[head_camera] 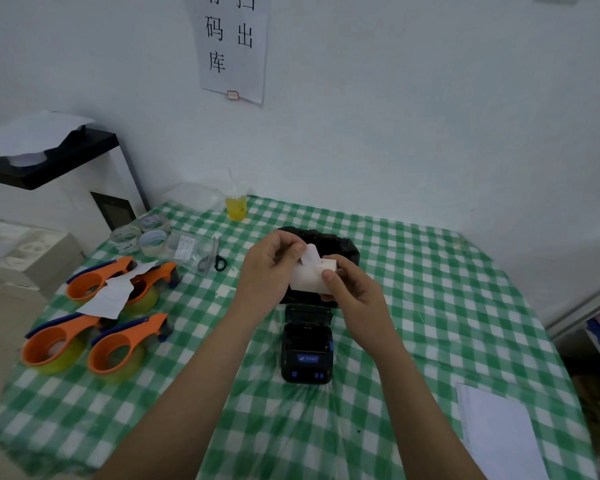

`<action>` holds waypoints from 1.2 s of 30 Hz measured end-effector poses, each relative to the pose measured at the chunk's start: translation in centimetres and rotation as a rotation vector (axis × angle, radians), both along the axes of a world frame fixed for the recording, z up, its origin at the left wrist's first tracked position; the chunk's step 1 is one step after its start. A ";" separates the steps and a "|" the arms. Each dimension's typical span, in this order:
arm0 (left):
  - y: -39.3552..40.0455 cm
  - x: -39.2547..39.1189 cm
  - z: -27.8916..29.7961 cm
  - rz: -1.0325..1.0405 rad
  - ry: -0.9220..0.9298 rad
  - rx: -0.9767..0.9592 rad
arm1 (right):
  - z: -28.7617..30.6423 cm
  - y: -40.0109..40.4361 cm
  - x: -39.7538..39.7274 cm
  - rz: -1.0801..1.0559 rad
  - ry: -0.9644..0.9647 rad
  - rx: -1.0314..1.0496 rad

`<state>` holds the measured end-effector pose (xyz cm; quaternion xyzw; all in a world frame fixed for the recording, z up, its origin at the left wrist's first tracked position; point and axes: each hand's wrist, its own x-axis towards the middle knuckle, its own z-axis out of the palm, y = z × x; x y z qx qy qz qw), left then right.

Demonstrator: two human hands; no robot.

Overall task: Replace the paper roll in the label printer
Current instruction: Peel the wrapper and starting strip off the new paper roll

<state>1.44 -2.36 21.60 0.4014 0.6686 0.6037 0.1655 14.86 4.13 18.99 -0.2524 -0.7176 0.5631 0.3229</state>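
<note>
Both hands grip white paper roll above table: left hand pinches loose paper end, right hand holds roll body. Label printer just below roll, lid open, on green checked cloth. Black bag behind hands. Orange tape dispensers well left.

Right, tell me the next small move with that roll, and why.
Probably lower the paper roll into the label printer. Both hands hold the roll above it: the left hand pinches a loose end that sticks up, and the right hand grips the roll's side. The printer's lid stands open directly below, and its bay looks empty.
</note>
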 end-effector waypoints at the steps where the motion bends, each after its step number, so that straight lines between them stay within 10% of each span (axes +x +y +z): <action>1: 0.0 0.0 0.0 -0.001 -0.032 0.005 | 0.0 0.0 0.0 0.000 -0.002 0.000; 36: 2.7 0.5 -2.5 0.161 -0.603 0.065 | -2.4 1.1 -1.9 -0.123 0.013 -0.096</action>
